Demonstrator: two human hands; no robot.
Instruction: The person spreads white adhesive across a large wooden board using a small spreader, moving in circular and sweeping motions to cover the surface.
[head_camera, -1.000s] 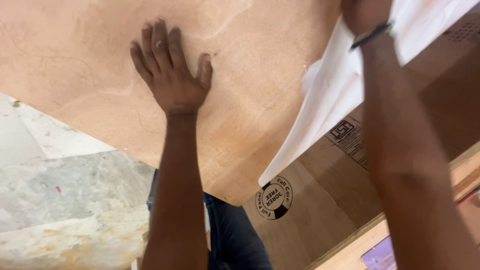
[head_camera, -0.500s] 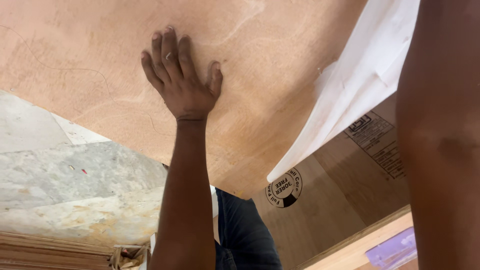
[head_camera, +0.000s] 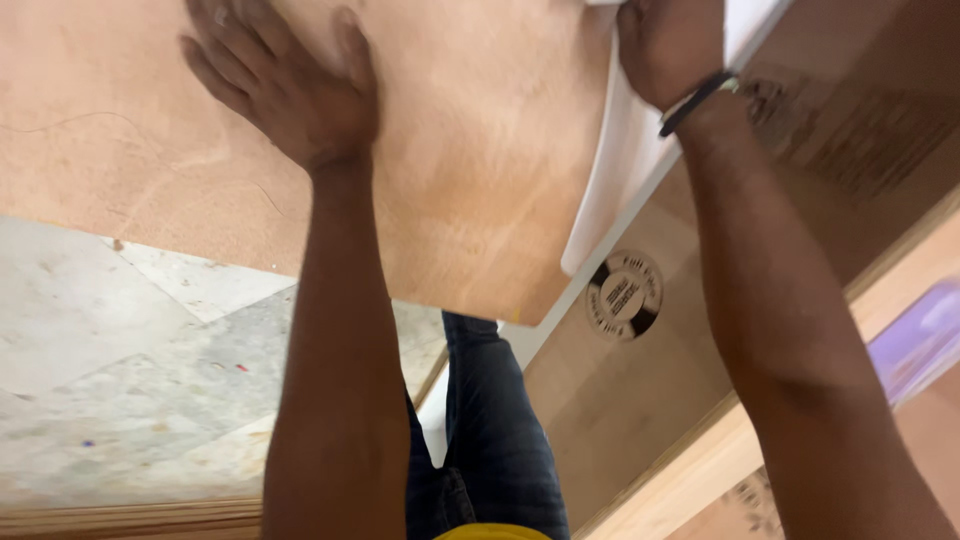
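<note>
Left hand (head_camera: 285, 85): fingers spread, palm pressed flat on the face of a large plywood sheet (head_camera: 470, 170), near the top edge of the view. Right hand (head_camera: 670, 45): closed around the upper part of a white sheet (head_camera: 615, 190), gripping it at the right edge of the plywood; a dark band (head_camera: 695, 100) circles the wrist. White sheet: hangs down along the plywood's right side, its lower end curling free just above the plywood's bottom corner. Plywood sheet: light brown, fills the upper left of the view, with its lower edge running diagonally. Second board (head_camera: 640, 400): darker brown, lies to the right and below, bears a round black-and-white sticker (head_camera: 624, 295) just beside the white sheet's lower end. Floor (head_camera: 130, 370): pale stone slabs, mottled, lower left. Legs in dark blue jeans (head_camera: 495, 440) show between the forearms.
</note>
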